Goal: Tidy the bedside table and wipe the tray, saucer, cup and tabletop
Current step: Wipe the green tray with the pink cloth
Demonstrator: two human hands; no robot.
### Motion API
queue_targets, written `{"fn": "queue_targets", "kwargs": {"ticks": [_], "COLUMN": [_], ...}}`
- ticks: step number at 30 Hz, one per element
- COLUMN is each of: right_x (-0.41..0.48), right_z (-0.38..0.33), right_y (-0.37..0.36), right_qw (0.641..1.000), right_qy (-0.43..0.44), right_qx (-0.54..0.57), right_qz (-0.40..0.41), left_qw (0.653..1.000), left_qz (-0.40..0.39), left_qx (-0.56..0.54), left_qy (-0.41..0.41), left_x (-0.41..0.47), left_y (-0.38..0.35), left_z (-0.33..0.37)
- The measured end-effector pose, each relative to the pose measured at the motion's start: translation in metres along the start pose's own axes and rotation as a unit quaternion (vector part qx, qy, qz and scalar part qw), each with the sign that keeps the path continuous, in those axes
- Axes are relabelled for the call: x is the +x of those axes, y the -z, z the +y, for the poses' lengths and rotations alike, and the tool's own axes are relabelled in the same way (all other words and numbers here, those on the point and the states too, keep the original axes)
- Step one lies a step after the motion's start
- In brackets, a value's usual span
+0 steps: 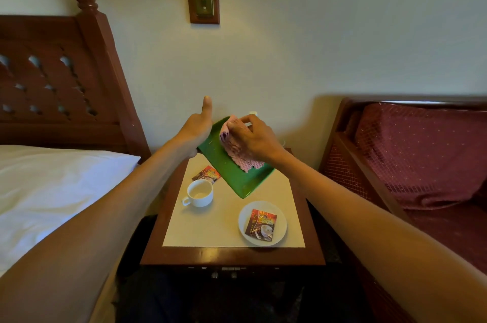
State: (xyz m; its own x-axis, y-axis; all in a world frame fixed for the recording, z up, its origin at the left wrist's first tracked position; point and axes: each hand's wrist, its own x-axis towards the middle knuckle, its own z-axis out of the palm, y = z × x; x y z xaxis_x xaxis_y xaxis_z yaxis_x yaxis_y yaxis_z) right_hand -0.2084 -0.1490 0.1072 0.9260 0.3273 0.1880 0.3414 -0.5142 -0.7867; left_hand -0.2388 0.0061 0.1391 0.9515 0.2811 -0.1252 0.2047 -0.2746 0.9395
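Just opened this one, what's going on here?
A person holds the green tray tilted above the bedside table in the left hand and presses a pink cloth to its inside with the right hand. The white cup and one sachet sit on the table; another sachet lies on the saucer.

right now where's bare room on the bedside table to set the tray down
Biggest bare patch: front left of the tabletop, between cup, saucer and front edge. A smaller one behind the saucer, right side. Crowded back left: cup and sachet.
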Motion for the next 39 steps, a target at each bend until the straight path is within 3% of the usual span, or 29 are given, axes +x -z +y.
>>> {"fn": "queue_targets", "kwargs": {"ticks": [5,12,18,23,28,32,35,39], "right_x": [0.006,0.006,0.004,0.003,-0.004,0.001,0.007,0.005], "right_z": [0.003,0.008,0.005,0.000,0.001,0.001,-0.005,-0.008], "right_y": [-0.001,0.005,0.009,0.009,-0.005,0.001,0.002,-0.007], "right_qw": [1.000,0.998,0.998,0.995,0.995,0.997,0.992,0.990], "right_qy": [0.000,-0.006,-0.012,-0.049,-0.064,-0.052,-0.081,-0.079], "right_qx": [0.012,0.031,0.048,0.076,0.075,0.054,0.096,0.112], "right_qz": [-0.021,0.052,0.036,0.051,0.027,0.010,0.030,0.038], "left_qw": [0.994,0.995,0.989,0.980,0.975,0.986,0.988,0.985], "left_qz": [-0.007,0.020,0.063,0.069,0.170,0.099,0.046,0.112], "left_qx": [0.076,-0.094,-0.008,0.065,0.064,0.054,0.067,0.047], "left_qy": [-0.075,-0.017,-0.136,-0.172,-0.125,-0.123,-0.135,-0.122], "left_x": [0.004,0.002,0.006,0.015,0.032,0.032,0.024,0.033], "left_y": [-0.002,-0.011,-0.023,-0.019,-0.004,0.002,-0.003,0.005], "left_z": [0.006,-0.014,-0.024,-0.014,0.000,-0.008,-0.010,-0.008]}}
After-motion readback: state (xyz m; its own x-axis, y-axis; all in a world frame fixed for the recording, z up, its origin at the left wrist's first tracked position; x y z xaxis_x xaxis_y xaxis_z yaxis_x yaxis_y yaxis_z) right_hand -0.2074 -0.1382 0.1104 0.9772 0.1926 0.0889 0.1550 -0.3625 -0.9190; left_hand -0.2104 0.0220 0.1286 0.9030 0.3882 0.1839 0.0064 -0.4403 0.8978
